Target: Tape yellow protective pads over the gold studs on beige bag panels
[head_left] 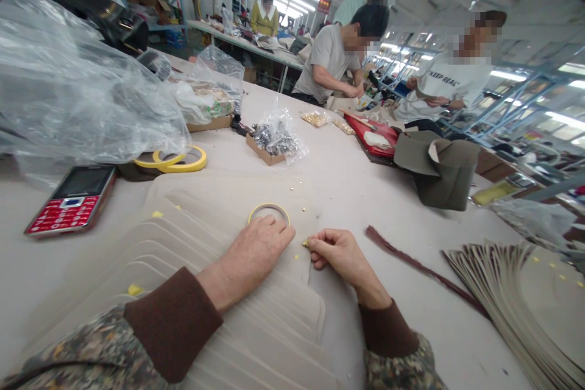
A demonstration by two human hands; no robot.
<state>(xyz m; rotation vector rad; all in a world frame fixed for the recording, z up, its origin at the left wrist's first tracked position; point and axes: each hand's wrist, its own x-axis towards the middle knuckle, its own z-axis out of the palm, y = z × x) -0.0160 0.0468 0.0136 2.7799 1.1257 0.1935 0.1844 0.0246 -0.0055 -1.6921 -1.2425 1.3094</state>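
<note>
My left hand is closed on a thin roll of yellow tape, held over overlapping beige sheets. Its fingertips are partly hidden. Pinched between thumb and forefinger of my right hand is a tiny yellow piece, perhaps a bit of tape, with something small and shiny at its tip. Below it, a yellow dot marks the sheet edge. Beyond both hands lie a few small gold studs. Yellow tabs stick to several of the fanned sheets.
More yellow tape rolls and a red phone lie left, beside clear plastic. A small box of metal parts stands ahead. On the right are a dark red strip and fanned sheets. Co-workers sit opposite.
</note>
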